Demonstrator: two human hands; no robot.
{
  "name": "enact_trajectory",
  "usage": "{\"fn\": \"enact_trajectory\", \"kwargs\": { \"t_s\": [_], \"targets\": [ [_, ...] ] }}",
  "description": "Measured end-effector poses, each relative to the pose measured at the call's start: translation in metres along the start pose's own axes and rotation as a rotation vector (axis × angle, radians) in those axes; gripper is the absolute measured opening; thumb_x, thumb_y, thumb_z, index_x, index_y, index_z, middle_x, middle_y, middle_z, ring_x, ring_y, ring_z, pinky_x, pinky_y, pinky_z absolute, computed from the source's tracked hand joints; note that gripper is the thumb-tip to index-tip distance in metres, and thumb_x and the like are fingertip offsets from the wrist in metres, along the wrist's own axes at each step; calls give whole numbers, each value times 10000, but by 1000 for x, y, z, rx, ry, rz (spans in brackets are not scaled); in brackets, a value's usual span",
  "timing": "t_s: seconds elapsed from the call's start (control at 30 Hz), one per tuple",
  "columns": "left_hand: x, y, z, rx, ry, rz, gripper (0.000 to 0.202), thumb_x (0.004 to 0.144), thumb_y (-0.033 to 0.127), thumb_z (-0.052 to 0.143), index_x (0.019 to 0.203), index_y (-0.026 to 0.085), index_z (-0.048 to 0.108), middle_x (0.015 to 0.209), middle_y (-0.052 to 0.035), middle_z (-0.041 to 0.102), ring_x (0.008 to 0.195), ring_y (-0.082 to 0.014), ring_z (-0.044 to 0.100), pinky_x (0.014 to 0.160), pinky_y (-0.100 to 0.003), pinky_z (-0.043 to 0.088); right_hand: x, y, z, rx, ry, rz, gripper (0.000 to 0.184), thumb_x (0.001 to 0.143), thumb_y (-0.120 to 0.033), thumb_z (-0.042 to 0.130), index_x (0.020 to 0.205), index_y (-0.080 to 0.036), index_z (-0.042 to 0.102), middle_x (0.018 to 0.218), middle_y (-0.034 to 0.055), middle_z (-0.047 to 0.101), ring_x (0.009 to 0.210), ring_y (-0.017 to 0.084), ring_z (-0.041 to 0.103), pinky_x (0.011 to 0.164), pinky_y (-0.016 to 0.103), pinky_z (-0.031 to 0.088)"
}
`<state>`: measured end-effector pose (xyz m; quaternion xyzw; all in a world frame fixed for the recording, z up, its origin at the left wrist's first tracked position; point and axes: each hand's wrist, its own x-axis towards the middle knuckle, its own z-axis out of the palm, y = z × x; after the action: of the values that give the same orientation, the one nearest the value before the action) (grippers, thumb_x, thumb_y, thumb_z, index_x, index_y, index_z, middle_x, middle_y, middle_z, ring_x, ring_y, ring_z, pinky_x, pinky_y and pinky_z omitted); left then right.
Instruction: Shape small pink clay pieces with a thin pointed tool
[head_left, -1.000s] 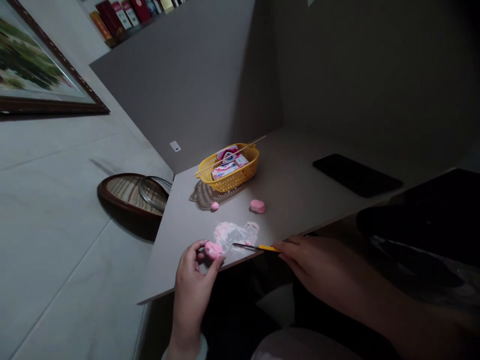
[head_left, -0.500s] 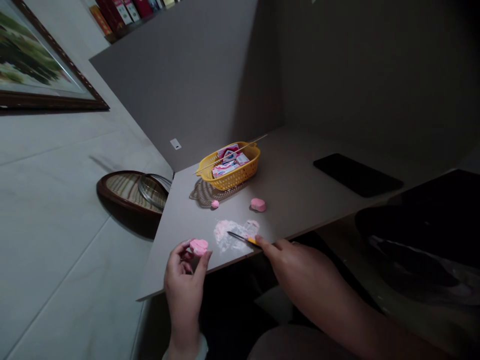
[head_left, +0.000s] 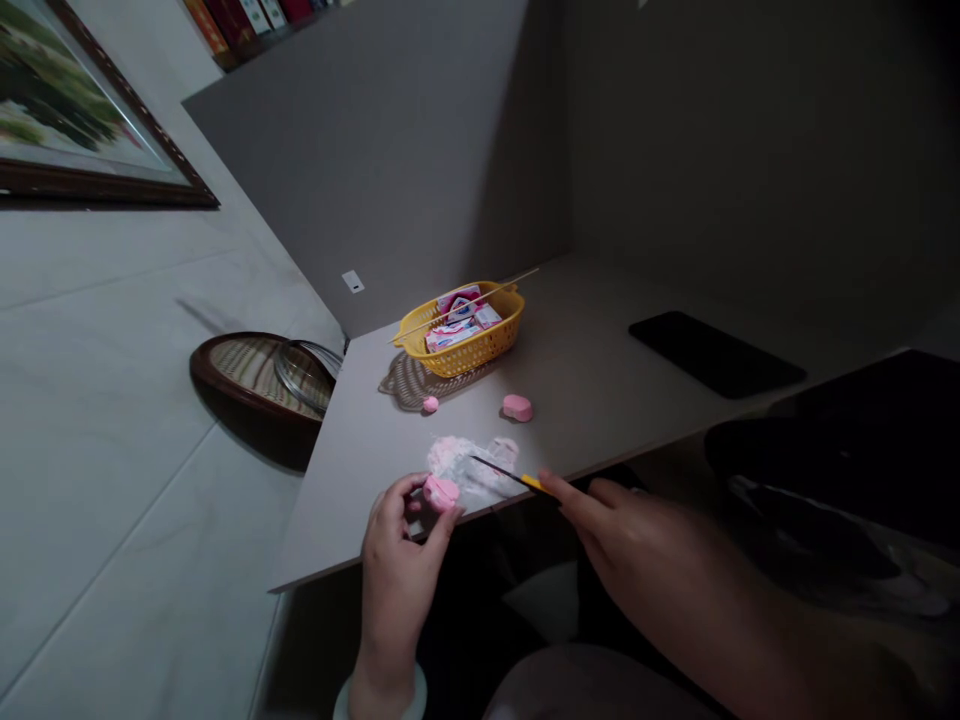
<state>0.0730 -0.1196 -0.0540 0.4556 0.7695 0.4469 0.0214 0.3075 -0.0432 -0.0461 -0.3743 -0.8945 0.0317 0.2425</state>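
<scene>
My left hand (head_left: 397,560) pinches a small pink clay lump (head_left: 440,492) between thumb and fingers, just above the near edge of the grey table (head_left: 600,370). My right hand (head_left: 637,545) grips a thin tool with a yellow handle and a dark blade (head_left: 510,474); its tip points left over a crumpled clear plastic wrapper (head_left: 469,463) smeared with pink. Two more pink clay pieces lie on the table: a small ball (head_left: 430,404) and a larger oval lump (head_left: 517,407).
A yellow basket (head_left: 461,336) with small packets and a wooden stick across it stands behind the clay. A black phone (head_left: 712,354) lies to the right. A dark bag (head_left: 847,440) sits at the right edge. A round framed mirror (head_left: 255,380) leans on the floor left of the table.
My left hand has moved right with the pink lump, closer to the wrapper. My right hand and the tool have shifted slightly right and the blade tip has lifted.
</scene>
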Motion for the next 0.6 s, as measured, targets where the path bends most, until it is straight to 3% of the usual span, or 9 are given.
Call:
{"fn": "enact_trajectory", "kwargs": {
  "t_s": [0.13, 0.3, 0.37, 0.47, 0.6],
  "targets": [
    [11, 5, -5, -3, -38, 47, 397, 743, 399, 794, 1084, 238, 671, 1049, -72, 688, 876, -226, 626, 794, -337, 499, -2, 3, -1, 143, 69, 41, 470, 946, -123, 409, 1341, -269, 616, 847, 25, 713, 640, 186, 684, 563, 307, 481],
    [68, 33, -12, 2, -191, 202, 398, 724, 378, 801, 1068, 221, 676, 976, -53, 689, 841, -213, 606, 762, -320, 470, -4, 18, -14, 188, 147, 139, 403, 1003, -234, 375, 1311, -237, 634, 1025, 58, 757, 798, 219, 734, 672, 342, 541],
    [95, 46, -2, -35, -301, 247, 357, 727, 336, 791, 1037, 202, 674, 970, -49, 689, 838, -198, 604, 770, -311, 464, -5, 25, -18, 193, 178, 169, 399, 1006, -257, 380, 1315, -222, 631, 1046, 63, 757, 839, 228, 736, 694, 352, 555],
    [128, 58, 25, 3, -364, 311, 303, 712, 266, 777, 975, 164, 666, 923, -57, 670, 814, -192, 599, 776, -318, 462, -8, 31, -18, 171, 209, 182, 401, 1005, -269, 384, 1312, -215, 636, 1038, 71, 758, 843, 242, 737, 694, 374, 571],
    [150, 54, 66, 153, -440, 364, 256, 721, 185, 721, 962, 157, 638, 923, -57, 660, 834, -192, 606, 760, -309, 466, -11, 34, -16, 122, 240, 133, 419, 1008, -259, 361, 1321, -202, 633, 955, 70, 761, 729, 236, 731, 626, 381, 583]
  ]
}}
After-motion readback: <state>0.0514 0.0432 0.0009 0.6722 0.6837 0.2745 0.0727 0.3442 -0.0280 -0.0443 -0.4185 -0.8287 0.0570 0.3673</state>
